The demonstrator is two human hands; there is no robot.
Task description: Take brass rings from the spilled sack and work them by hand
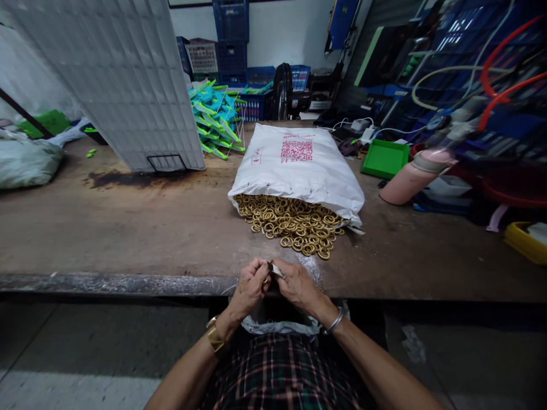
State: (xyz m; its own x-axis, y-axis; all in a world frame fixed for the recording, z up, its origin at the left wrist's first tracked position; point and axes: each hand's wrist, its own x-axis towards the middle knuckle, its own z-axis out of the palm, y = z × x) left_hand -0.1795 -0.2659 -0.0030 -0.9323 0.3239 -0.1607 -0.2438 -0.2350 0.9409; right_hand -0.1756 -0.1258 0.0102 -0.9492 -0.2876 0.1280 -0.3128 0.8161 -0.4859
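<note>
My left hand [251, 286] is closed in a pinch at the front edge of the table; whatever lies inside its fingers is too small to make out. Fingertip to fingertip with it, my right hand [299, 286] is closed around a small pale piece with a dark end [277, 271], which points toward the left fingers. Just beyond both hands, many gold-coloured rings [299, 228] spill onto the table from the mouth of a white woven sack [265, 154] printed with a red code. Below the hands, an open pale bag [280, 328] lies at my lap.
A tall pale ribbed panel [128, 85] stands on the wooden table [128, 228] at left. Behind it are green-and-blue plastic pieces [217, 117]. On the right are a green tray [387, 157], a leaning pink bottle [410, 179] and red hoses [491, 80]. A black fan [282, 91] stands behind.
</note>
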